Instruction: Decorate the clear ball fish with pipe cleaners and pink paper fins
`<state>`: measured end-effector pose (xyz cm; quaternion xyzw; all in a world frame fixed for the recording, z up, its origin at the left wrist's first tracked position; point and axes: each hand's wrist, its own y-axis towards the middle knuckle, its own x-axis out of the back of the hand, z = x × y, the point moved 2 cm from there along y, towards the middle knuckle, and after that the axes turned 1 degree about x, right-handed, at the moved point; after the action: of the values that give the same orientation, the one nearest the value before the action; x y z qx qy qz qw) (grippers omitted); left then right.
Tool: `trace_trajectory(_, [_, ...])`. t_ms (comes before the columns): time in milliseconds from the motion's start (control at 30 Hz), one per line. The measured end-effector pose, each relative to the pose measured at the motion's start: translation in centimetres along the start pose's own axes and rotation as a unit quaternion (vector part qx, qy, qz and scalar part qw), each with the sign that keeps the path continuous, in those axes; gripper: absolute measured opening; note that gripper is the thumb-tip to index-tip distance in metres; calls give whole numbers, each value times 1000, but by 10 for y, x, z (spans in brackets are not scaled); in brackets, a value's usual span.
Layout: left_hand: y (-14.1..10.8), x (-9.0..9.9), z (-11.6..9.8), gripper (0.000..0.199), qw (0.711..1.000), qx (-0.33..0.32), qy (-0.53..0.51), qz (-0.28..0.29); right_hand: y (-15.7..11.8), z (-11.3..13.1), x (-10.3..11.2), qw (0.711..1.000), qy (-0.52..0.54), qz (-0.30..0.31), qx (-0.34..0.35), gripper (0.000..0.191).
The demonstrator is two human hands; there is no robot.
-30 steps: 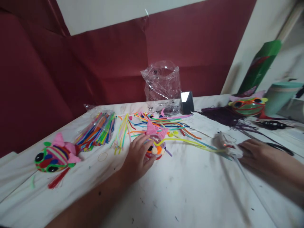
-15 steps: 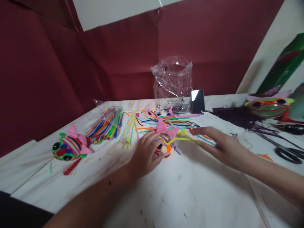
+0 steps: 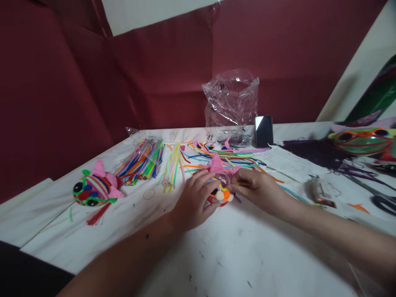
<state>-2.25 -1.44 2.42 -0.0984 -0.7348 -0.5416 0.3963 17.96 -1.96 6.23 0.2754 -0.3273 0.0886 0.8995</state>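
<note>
My left hand [image 3: 194, 198] is closed around the side of a small craft fish [image 3: 227, 194] on the table, with pink fins standing up, an orange and cream front and a clear plastic body partly covered by my fingers. From the right, my right hand [image 3: 258, 185] pinches a yellow pipe cleaner [image 3: 229, 186] close against the fish's top. Most of that pipe cleaner is hidden by my fingers. Just behind the hands lie loose pipe cleaners [image 3: 198, 156] in many colours.
On the left sits a finished-looking craft fish [image 3: 95, 187] beside a bagged bundle of pipe cleaners [image 3: 145, 163]. At the back stand a clear plastic bag [image 3: 232, 99] and a phone [image 3: 264, 131]. Scissors [image 3: 382, 202], purple threads [image 3: 309, 154] and another craft fish [image 3: 361, 140] lie right.
My right hand has moved left, from the yellow pipe cleaner's far end to right beside the fish, and its fingers are now pinched together. The view has shifted slightly.
</note>
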Motion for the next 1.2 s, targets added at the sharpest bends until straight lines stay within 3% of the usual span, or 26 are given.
trace_trajectory(167, [1, 0, 0, 48, 1000, -8, 3, -10, 0, 2, -3, 995, -94, -11, 35, 24])
trace_trajectory(367, [2, 2, -2, 50, 1000, -8, -5, -13, 4, 0, -3, 991, -118, 6, 58, 23])
trace_trajectory(500, [1, 3, -3, 40, 1000, -18, 7, -12, 6, 2, -3, 989, -135, 13, 65, 21])
trace_trajectory(733, [2, 5, -7, 26, 999, -22, 22, 8, 7, 10, 0, 989, -135, 24, 47, 23])
trace_trajectory(1200, [3, 4, -5, 29, 1000, -2, -6, 13, 5, 5, -2, 995, -88, 36, 31, 20])
